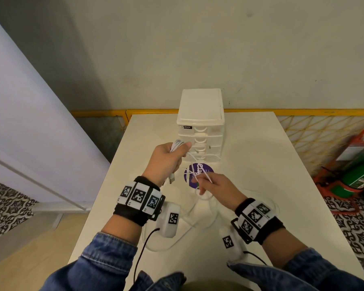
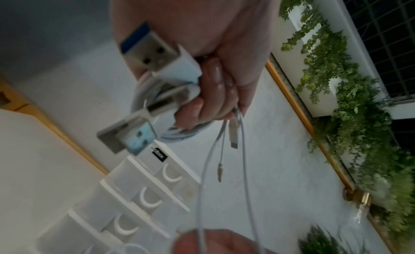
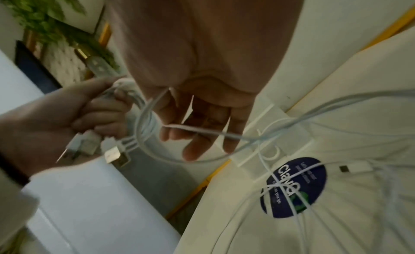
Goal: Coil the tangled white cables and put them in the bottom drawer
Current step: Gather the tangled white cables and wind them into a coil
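Coiling step under way. Near edge of table (image 1: 303,164): slack white cables (image 1: 189,225) looping loose. Above it, right hand (image 1: 215,186) with fingers curled, pinching a strand and feeding it leftward. Left hand (image 1: 166,158) clamped round finished coil (image 2: 143,105), USB plugs (image 2: 147,48) protruding. Far edge: drawer unit (image 1: 200,122), bottom drawer apparently closed. Next, probably: wind remaining slack, then free one hand to open it.

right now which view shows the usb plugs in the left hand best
Left wrist: the USB plugs fill the frame close up, gripped by the left hand. Right wrist shows them smaller, blurred. Head shows only one plug tip below the fist.
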`<state>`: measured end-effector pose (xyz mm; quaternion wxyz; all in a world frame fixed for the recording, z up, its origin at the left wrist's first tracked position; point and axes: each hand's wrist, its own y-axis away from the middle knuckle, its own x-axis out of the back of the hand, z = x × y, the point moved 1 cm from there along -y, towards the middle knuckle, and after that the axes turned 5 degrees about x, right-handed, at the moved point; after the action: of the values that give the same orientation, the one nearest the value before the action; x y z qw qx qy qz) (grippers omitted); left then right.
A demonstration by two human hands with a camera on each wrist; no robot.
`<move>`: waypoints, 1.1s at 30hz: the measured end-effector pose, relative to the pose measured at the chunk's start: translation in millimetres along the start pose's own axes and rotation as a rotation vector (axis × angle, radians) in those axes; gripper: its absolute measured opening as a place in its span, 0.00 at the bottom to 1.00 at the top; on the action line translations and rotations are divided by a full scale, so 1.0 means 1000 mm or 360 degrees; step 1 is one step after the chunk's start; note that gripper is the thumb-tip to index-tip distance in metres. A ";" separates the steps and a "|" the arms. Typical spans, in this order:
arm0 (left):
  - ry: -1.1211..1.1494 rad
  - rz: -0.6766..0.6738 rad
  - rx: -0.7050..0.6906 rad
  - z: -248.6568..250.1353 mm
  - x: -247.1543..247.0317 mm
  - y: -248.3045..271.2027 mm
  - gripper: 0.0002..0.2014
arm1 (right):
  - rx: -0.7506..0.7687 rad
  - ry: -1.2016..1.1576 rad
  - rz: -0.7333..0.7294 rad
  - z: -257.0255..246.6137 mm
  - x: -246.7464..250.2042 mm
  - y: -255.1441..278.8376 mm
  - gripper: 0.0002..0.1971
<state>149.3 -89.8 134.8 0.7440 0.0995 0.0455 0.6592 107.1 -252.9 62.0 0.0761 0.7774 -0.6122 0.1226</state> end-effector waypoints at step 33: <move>0.0349 -0.0471 -0.0029 0.005 -0.002 0.013 0.18 | 0.0159 0.0828 0.0163 0.029 0.020 -0.001 0.10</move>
<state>137.2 -91.1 142.8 0.8243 0.0126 0.1344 0.5498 114.8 -278.9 39.6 0.1861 0.6905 -0.6038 0.3520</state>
